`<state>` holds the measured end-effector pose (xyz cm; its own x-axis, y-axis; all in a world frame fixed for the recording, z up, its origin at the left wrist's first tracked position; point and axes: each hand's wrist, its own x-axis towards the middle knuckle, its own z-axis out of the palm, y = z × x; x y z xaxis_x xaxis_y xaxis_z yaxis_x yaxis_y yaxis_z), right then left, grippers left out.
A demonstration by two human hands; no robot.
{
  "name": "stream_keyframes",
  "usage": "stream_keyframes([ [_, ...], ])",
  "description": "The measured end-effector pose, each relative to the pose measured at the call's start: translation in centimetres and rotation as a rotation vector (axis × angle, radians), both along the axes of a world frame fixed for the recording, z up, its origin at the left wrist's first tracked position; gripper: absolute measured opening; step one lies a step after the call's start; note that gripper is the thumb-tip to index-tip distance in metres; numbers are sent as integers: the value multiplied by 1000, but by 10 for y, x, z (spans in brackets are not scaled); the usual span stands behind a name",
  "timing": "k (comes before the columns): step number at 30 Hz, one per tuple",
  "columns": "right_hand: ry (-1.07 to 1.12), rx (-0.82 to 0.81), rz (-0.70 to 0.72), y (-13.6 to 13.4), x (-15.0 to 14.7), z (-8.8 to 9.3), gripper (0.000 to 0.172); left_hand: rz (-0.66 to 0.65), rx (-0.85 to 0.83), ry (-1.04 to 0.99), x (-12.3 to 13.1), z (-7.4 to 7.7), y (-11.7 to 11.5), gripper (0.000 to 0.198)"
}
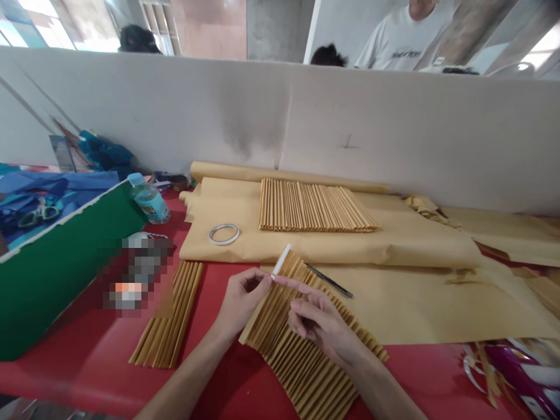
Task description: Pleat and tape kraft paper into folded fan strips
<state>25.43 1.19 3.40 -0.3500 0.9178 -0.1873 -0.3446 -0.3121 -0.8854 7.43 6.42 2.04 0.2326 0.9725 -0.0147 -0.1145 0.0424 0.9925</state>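
A pleated sheet of brown paper lies fanned out at a slant in front of me. A narrow white tape strip runs along the upper part of its left edge. My left hand is closed in a pinch on that edge, at the lower end of the strip. My right hand is over the pleats, its index finger stretched out to touch the spot by my left fingertips. Its other fingers are loosely curled, with nothing visible in them. A dark pen-like tool lies just beyond my right hand.
Farther back, a pleated brown stack and a tape roll rest on brown paper sheets. At left are a narrow pleated piece, a bottle and a green-sided box. A purple object sits at right.
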Motion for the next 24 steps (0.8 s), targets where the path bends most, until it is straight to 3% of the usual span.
stream_keyframes([
  [9, 215, -41, 25, 1, 2, 0, 50, 41, 46, 42, 0, -4, 2, 28],
  [18, 319, -85, 44, 3, 5, 2, 49, 86, 42, 49, 1, -3, 3, 27],
  [22, 280, -74, 47, 3, 7, 2, 51, 120, 34, 32, -1, -2, 4, 29],
  [24, 159, -18, 15, 2, 7, 2, 57, 122, 41, 32, -2, -2, 4, 28],
])
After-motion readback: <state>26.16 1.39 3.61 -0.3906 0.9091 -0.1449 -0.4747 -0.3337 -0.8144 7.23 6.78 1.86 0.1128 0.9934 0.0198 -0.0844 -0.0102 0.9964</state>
